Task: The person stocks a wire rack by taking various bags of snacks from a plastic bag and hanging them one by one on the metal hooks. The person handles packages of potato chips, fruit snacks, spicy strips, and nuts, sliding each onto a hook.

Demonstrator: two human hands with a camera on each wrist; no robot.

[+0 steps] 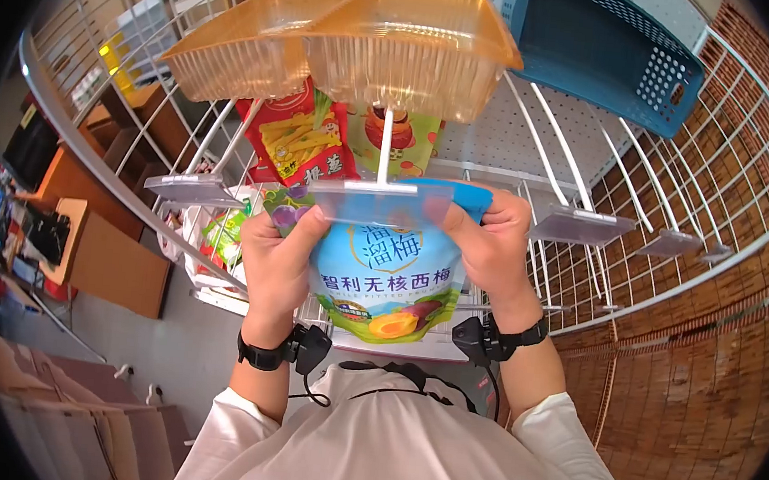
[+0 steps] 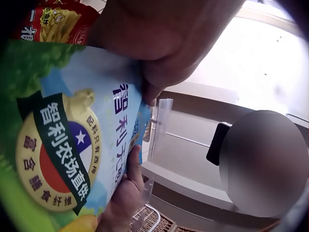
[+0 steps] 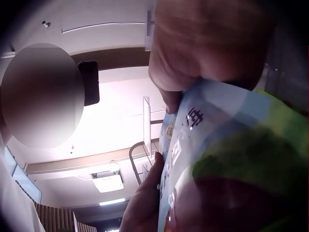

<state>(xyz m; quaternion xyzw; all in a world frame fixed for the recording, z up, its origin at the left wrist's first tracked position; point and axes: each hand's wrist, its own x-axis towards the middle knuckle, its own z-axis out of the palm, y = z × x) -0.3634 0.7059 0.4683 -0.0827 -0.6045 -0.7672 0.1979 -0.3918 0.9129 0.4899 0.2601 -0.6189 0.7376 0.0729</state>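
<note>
A blue and green bag of pitted prunes [image 1: 387,281] hangs upright in front of the wire rack, between both hands. My left hand [image 1: 275,262] pinches its upper left corner, thumb on the front. At the upper right corner my right hand [image 1: 499,241] grips the bag, its thumb also over the front. A clear label holder [image 1: 369,204] on the end of a white hook [image 1: 386,144] overlaps the bag's top edge. In the left wrist view the printed front of the bag [image 2: 104,101] fills the left side. The bag [image 3: 236,130] also shows in the right wrist view.
Behind the bag hang a red snack packet [image 1: 302,141] and a yellow-green packet [image 1: 420,143]. Above stand an amber plastic tray [image 1: 409,59] and a blue basket [image 1: 590,84]. More hooks with clear label holders [image 1: 582,227] jut out at the right. Wire side panels [image 1: 731,151] flank the rack.
</note>
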